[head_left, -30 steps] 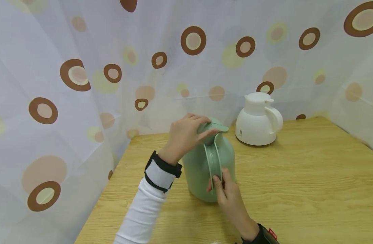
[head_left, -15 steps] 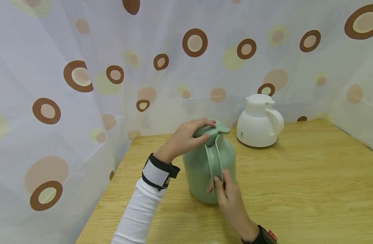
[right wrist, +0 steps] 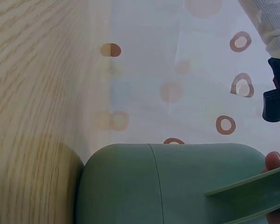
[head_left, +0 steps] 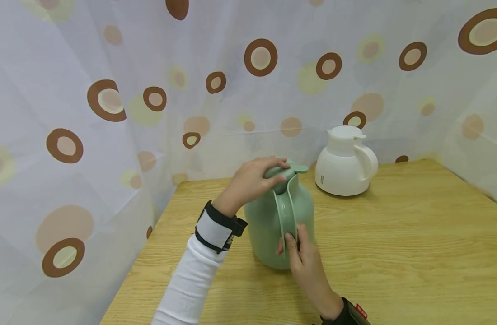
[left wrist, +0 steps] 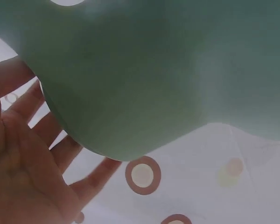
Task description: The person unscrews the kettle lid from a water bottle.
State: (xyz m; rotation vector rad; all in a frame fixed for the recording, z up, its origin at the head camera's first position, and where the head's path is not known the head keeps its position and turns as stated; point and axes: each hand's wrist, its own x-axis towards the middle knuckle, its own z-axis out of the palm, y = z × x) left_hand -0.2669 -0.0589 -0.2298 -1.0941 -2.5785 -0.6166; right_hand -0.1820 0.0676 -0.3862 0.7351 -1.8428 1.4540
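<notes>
A pale green vacuum jug (head_left: 262, 230) stands on the wooden table, its handle towards me and its lid tab (head_left: 300, 169) sticking out to the right. My left hand (head_left: 248, 185) grips the lid (head_left: 279, 172) from the left, fingers over the far side and thumb on the near side. In the left wrist view the spread fingers (left wrist: 49, 128) meet the curved green edge. My right hand (head_left: 311, 271) holds the lower part of the handle (head_left: 287, 214), thumb on its near face. In the right wrist view the handle (right wrist: 252, 196) stands out from the jug body (right wrist: 130, 186).
A white jug (head_left: 342, 167) with a lid and a handle stands at the back of the table (head_left: 411, 253), right of the green one. Behind the table hangs a white curtain (head_left: 220, 36) with brown and yellow circles, which also runs along both sides.
My left hand has shifted its hold on the lid, the wrist dipping and then rising again. My right hand stays on the handle. The head view has tilted slightly.
</notes>
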